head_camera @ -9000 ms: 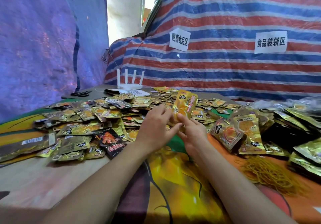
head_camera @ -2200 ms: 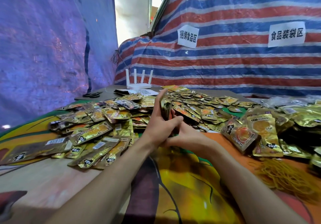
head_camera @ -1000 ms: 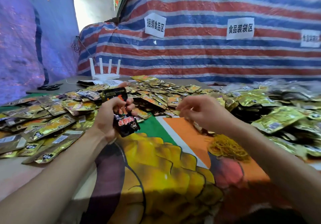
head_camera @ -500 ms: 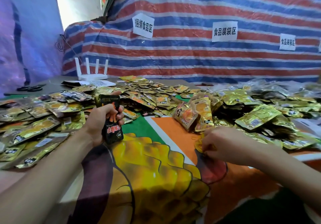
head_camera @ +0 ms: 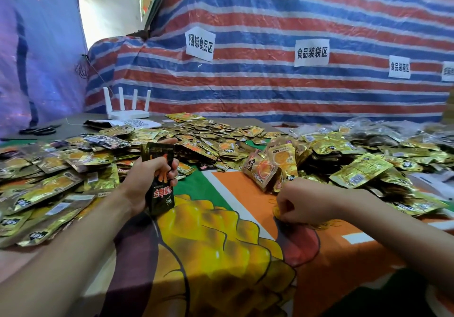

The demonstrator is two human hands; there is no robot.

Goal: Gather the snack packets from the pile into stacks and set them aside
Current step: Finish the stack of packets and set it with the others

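Nearest me, the left hand [head_camera: 145, 181] grips a small stack of packets [head_camera: 159, 196] upright, fingers wrapped round its middle. Near it, the right hand [head_camera: 304, 203] is curled down into the rubber bands [head_camera: 324, 224]; whether it pinches one I cannot tell. Beyond, a few bundles [head_camera: 270, 169] lean together. The loose pile [head_camera: 196, 137] spreads back towards the router [head_camera: 127, 112], so most of the job looks undone.
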